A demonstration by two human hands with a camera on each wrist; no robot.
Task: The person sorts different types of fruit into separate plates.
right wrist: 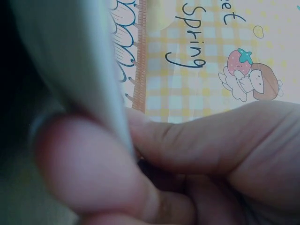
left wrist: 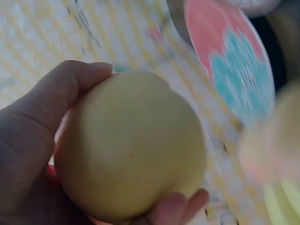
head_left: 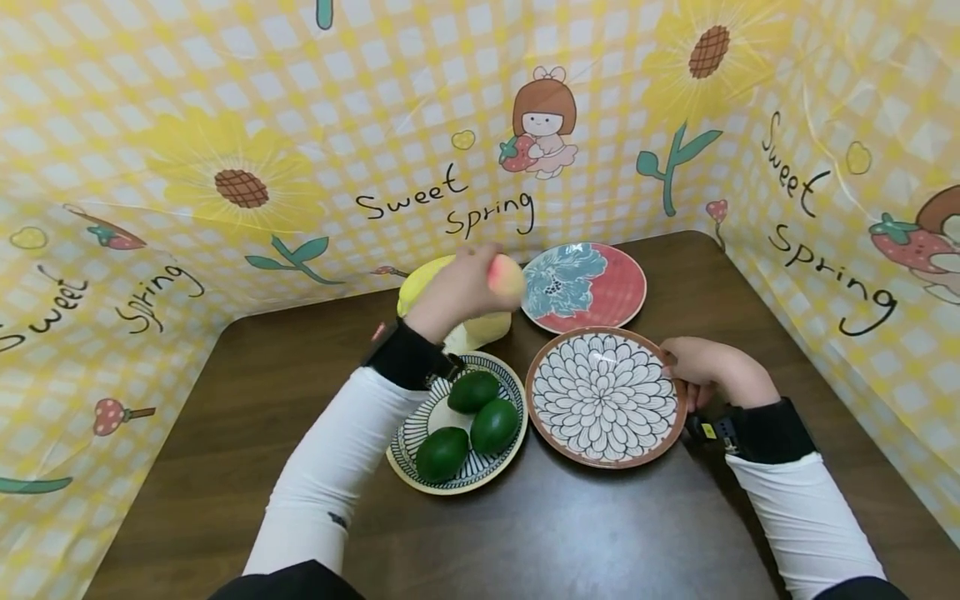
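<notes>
My left hand (head_left: 461, 287) holds a pale yellow peach (left wrist: 131, 145) with a pink blush, fingers and thumb curled round it, above a yellow container (head_left: 422, 282) at the back. Another pale, pink-tinged round fruit (left wrist: 272, 140) shows blurred beside it in the left wrist view. My right hand (head_left: 708, 371) pinches the right rim of a brown-edged plate (head_left: 600, 400) with a white petal pattern, thumb over the rim and fingers beneath. Nothing lies on that plate. To its left, a striped plate (head_left: 408, 467) bears three dark green avocados (head_left: 495, 427), below my left wrist.
A pink plate (head_left: 618, 287) with a blue flower stands behind the petal plate, near the back wall. Yellow checked cloth (head_left: 300, 108) surrounds the brown table (head_left: 247, 400) at the back and both sides. My left forearm crosses over the table's left half.
</notes>
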